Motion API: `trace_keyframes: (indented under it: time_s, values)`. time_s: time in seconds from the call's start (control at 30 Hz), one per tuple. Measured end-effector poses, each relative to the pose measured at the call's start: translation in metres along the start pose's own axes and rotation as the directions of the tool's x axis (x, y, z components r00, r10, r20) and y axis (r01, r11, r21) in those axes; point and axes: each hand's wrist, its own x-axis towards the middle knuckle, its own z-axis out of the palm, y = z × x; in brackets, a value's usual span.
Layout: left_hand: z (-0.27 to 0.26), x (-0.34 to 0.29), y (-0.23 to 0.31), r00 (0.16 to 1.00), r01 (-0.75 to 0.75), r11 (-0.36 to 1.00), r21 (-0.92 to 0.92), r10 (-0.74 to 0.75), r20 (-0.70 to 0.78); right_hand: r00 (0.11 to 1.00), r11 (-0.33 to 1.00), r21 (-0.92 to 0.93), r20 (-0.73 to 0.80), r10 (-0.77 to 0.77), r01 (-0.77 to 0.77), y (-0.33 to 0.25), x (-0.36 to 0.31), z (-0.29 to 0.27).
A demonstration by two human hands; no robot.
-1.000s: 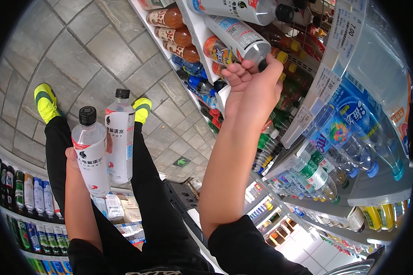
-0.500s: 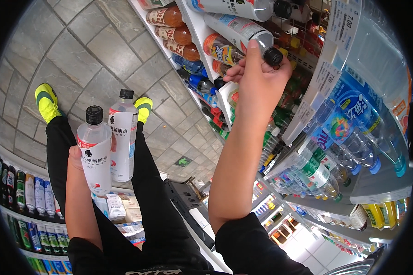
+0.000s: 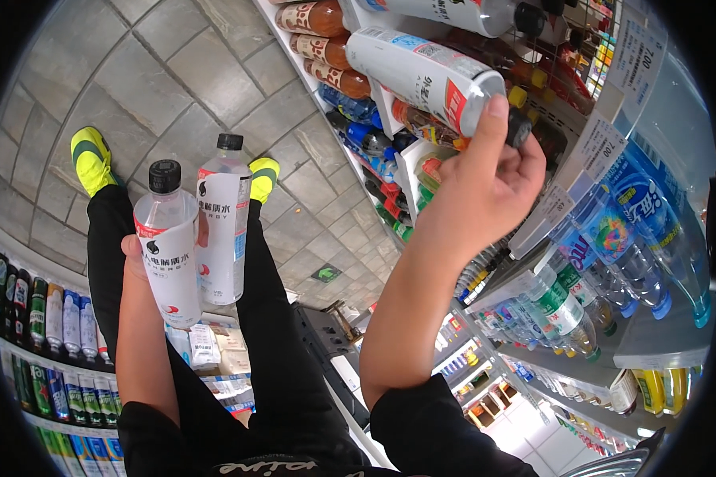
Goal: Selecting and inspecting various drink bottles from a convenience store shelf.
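Slanting beyond right grip [image 3: 493, 179], white-labelled bottle [image 3: 426, 75], held near black cap [image 3: 520, 128]

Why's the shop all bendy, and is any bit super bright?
Head view: the wide fisheye lens bends straight edges, so the can shelf curves near the left rim; head view: the pale surface at lower right looks washed out; head view: the front bottle in the left hand looks fairly crisp.

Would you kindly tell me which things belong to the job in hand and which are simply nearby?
In hand:
Left hand holding two clear, white-labelled, black-capped plastic bottles
Right hand gripping a matching bottle

Just around:
Amber plastic bottles
Green-labelled clear bottle
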Motion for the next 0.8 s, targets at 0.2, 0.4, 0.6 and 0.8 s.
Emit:
trace_keyframes:
  time_s: [0.2,0.4,0.6,0.8]
  values:
    - [-0.011,0.01,0.012,0.991,-0.104,0.994,0.045,0.1,0.088,0.926,0.933,-0.009,0.131,-0.354,0.358,0.007,-0.038,-0.021]
    - [-0.014,0.007,0.021,0.976,-0.152,0.988,0.0,0.15,0.158,0.957,0.955,0.271,0.226,-0.182,0.118,0.023,-0.06,-0.028]
    - [-0.017,0.009,0.024,0.966,-0.162,0.986,-0.028,0.164,0.201,0.946,0.918,0.316,0.287,0.148,-0.239,0.034,-0.056,-0.033]
    - [-0.015,0.015,0.022,0.961,-0.151,0.987,-0.046,0.158,0.228,0.639,0.569,0.338,0.594,0.489,-0.75,0.052,-0.06,-0.017]
